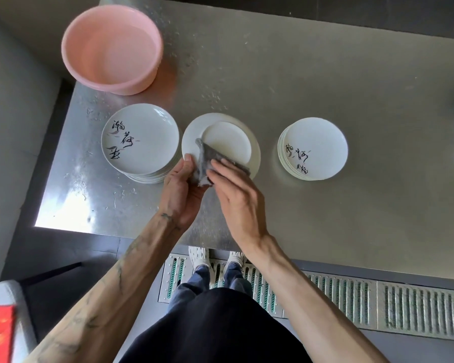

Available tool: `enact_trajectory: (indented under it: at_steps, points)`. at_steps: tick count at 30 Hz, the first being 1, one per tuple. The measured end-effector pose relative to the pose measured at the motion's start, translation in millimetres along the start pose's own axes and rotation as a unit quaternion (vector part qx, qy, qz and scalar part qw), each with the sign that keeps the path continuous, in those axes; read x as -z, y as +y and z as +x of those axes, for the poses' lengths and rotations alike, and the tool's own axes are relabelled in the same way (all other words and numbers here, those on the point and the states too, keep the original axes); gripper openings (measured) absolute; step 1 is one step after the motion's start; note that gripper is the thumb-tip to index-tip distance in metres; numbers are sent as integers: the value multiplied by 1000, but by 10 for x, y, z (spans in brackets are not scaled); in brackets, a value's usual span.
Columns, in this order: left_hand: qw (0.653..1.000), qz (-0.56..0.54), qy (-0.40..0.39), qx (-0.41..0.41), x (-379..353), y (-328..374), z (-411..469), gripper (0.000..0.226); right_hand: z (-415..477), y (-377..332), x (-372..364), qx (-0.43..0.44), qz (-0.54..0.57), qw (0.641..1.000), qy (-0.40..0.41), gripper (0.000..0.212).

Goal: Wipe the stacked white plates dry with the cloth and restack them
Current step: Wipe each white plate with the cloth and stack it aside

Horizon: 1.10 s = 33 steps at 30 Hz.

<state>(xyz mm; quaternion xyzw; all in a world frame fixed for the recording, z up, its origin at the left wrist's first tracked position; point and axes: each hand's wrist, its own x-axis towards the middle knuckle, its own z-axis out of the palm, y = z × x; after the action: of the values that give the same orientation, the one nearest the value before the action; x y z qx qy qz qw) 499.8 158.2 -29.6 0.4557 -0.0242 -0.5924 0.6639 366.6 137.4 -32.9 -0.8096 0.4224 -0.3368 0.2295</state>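
A white plate is held upside down above the steel table, its foot ring facing me. My left hand grips its near left rim, thumb on top. A grey cloth lies across the plate's near edge, and my right hand presses it down with straight fingers. To the left stands a stack of white plates with black calligraphy. To the right stands a lower stack of the same plates.
A pink plastic basin holding water sits at the table's far left. Water drops speckle the steel table around the left stack and basin. The table's left edge and near edge are close to my arms. Floor drain grates lie below.
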Motion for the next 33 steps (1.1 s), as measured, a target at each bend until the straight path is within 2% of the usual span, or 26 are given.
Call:
enact_trajectory:
  at_steps: [3,4,5,8,12,14,17,21,27,30,33]
  points:
    - [1000,-2,17,-5,-17,-18,-15,30,-64,102,81,-73,-8,996,41,29]
    - [1000,-2,21,-1,-22,-23,-17,28,-84,50,57,-71,-16,997,40,28]
    - [1000,0,25,9,-31,-23,-22,29,-108,-28,10,-48,-23,998,29,28]
    - [998,22,40,40,-12,-49,-28,51,-151,-151,-58,21,-13,1000,-3,27]
    - [999,-6,37,32,-42,-66,-80,37,-127,-155,35,-74,-10,997,11,37]
    - [998,-26,37,38,-7,-80,-101,38,-130,-255,6,-58,-15,998,-8,32]
    - [1000,-9,18,23,35,-73,-90,21,-151,-187,22,-27,-19,999,-11,29]
    - [999,-26,35,-9,29,-56,-58,26,-220,52,149,-113,20,992,47,38]
    - [1000,7,25,-3,-1,-54,-84,33,-19,395,244,-262,116,954,90,24]
    - [999,37,12,2,13,-31,-96,34,211,523,344,-290,185,937,66,19]
    - [997,81,-9,12,57,-10,-119,37,469,645,401,-285,167,944,19,14]
